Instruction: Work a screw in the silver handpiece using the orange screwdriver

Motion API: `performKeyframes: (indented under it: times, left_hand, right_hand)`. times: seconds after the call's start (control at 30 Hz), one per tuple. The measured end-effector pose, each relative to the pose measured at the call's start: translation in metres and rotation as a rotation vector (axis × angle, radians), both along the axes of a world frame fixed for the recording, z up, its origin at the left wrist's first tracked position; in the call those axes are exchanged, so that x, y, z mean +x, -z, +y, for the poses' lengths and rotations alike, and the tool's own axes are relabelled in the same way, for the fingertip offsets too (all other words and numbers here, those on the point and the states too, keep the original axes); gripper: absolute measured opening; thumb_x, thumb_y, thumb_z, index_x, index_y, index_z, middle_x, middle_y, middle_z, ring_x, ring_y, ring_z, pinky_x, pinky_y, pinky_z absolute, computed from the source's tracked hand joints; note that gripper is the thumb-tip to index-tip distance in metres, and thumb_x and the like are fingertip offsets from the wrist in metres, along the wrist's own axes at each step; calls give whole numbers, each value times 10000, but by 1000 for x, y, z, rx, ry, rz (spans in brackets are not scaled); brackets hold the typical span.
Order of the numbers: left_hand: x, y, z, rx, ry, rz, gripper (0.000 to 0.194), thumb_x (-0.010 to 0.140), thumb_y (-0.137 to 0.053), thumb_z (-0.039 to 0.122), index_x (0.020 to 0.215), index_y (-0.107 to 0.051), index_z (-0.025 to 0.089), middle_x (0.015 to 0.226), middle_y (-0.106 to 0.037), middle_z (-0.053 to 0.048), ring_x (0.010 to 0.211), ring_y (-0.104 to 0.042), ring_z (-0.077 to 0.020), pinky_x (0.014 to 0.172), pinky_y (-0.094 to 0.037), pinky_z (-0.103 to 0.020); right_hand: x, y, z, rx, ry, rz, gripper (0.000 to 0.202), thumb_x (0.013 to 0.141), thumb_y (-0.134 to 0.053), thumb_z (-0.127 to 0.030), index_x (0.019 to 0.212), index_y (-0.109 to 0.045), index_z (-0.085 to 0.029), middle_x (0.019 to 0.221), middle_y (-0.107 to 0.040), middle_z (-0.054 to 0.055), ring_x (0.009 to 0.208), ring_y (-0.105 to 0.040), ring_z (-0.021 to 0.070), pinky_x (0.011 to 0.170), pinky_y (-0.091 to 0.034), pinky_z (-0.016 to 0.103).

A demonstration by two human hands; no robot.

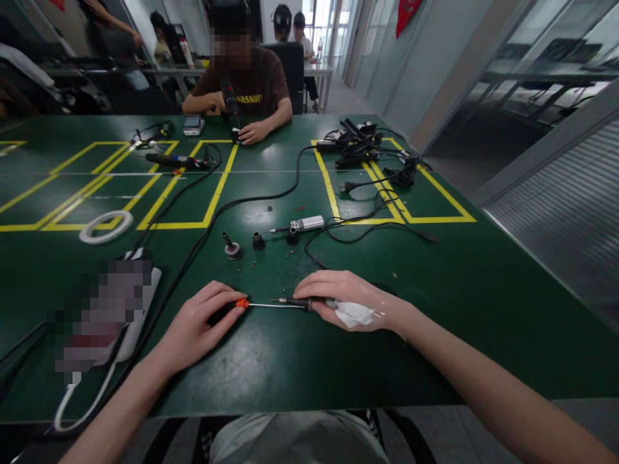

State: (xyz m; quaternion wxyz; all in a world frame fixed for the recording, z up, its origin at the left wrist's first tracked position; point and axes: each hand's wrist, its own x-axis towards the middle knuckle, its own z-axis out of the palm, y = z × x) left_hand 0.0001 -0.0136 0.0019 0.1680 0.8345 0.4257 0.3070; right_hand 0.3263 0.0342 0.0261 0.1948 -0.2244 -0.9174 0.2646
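My left hand (pixel 206 319) is closed around the black and orange handle of a screwdriver (pixel 275 305). Its thin shaft points right, and the tip reaches the tool in my right hand. My right hand (pixel 345 299), with a white dressing taped on it, is closed over a slim black tool (pixel 302 303) with a thin metal end facing left. Most of that tool is hidden under the palm. Just beyond the hands lie a round metal nozzle (pixel 233 250), two short black collars (pixel 258 241), several tiny screws (pixel 254 265) and a silver cylinder with a thin tip (pixel 307 223).
A white tape ring (pixel 106 227) and a blurred-out device (pixel 104 316) with a white cable lie left. Black cords cross the green table (pixel 271 367). Tangled cables (pixel 355 142) are piled at the back right. Across the table a person (pixel 251 84) holds a power tool (pixel 229 96).
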Motion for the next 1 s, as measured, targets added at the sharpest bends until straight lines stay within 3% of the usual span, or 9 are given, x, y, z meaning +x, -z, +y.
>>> performKeyframes:
  times: [0.37, 0.53, 0.73, 1.0]
  left_hand:
    - [2, -5, -2, -34, -16, -37, 197, 1046, -622, 312, 1057, -781, 196, 950, -757, -61, 850, -735, -181, 792, -612, -270]
    - [2, -6, -3, -45, -14, -63, 172, 1033, -644, 303, 1060, -779, 199, 964, -758, -62, 859, -740, -181, 799, -617, -268]
    - [2, -4, -4, -45, -10, -84, 144, 972, -711, 258, 1089, -764, 192, 1027, -746, -71, 917, -741, -186, 842, -613, -271]
    - [2, -5, -3, -90, -10, -123, 98, 992, -694, 259, 987, -754, 182, 944, -751, -62, 838, -730, -172, 764, -605, -255]
  right_hand:
    - [0, 3, 1, -12, -27, 6, 309, 938, -587, -66, 1174, -765, -157, 1173, -801, 124, 1048, -745, 214, 982, -596, 372]
    - [0, -1, 1, -19, -74, -1, 347, 975, -565, -80, 1246, -766, -160, 1275, -779, 137, 1122, -728, 220, 997, -597, 381]
    - [-2, 0, 2, -4, -70, -34, 313, 997, -567, -119, 1186, -810, -170, 1255, -790, 127, 1058, -715, 222, 953, -604, 382]
    - [2, 6, 3, -2, -68, -7, 304, 1004, -567, -121, 1173, -813, -181, 1252, -790, 118, 1033, -712, 207, 932, -601, 361]
